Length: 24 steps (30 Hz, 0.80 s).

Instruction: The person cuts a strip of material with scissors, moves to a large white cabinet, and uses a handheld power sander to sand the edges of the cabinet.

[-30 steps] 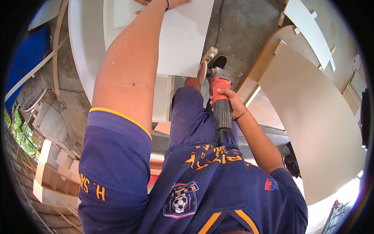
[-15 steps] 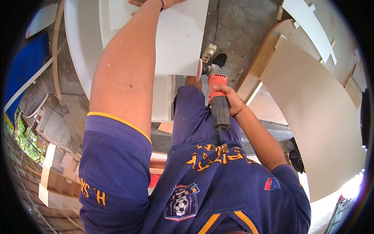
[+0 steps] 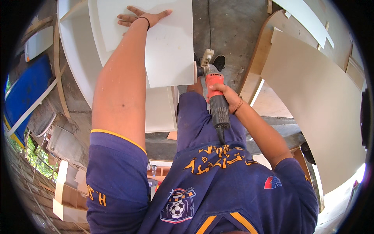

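Note:
My left hand (image 3: 145,17) lies with fingers spread on a white board (image 3: 171,50) at the upper left. In my right hand (image 3: 228,96) is a red and black angle grinder (image 3: 215,80), gripped round its body with the head pointing away from me. Its round disc (image 3: 195,72) stands upright at the board's right edge, close to the near corner. Whether the disc touches the edge I cannot tell for certain. The grinder's cord runs from its rear end toward my shirt.
A white power strip (image 3: 207,57) rests on the concrete floor (image 3: 230,27) beside my shoe (image 3: 219,62). Large curved panels (image 3: 311,105) stand at the right. Beneath the board is a white box-like piece (image 3: 161,109). A blue curved panel (image 3: 29,87) is at the far left.
The view has shifted, bringing my left hand fully into sight on the board. The grinder's disc now sits alongside the board's right edge, a little farther from the near corner.

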Available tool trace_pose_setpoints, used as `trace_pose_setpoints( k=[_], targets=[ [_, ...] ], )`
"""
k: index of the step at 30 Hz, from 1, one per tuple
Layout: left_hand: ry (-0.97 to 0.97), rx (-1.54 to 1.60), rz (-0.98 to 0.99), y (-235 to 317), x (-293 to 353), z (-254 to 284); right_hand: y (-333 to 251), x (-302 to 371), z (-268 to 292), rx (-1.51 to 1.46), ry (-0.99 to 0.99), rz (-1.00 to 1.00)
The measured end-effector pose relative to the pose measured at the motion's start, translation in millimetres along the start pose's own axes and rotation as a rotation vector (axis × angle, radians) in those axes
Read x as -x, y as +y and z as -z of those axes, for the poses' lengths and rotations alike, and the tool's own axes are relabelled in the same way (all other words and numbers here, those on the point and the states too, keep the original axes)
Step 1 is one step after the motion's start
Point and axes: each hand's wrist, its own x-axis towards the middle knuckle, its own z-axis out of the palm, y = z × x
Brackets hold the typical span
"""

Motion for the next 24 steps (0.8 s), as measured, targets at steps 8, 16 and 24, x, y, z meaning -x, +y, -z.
trace_pose_setpoints(
  k=[8,16,24],
  targets=[
    [-0.070,0.019,0.037,-11,15,11,-6,-1,-9,0.013,-0.070,0.065],
    [-0.067,0.034,0.048,-26,55,34,-7,30,-26,0.037,-0.046,0.098],
    [-0.092,0.081,0.041,-48,91,52,-10,48,-45,0.066,-0.087,0.156]
  ],
)
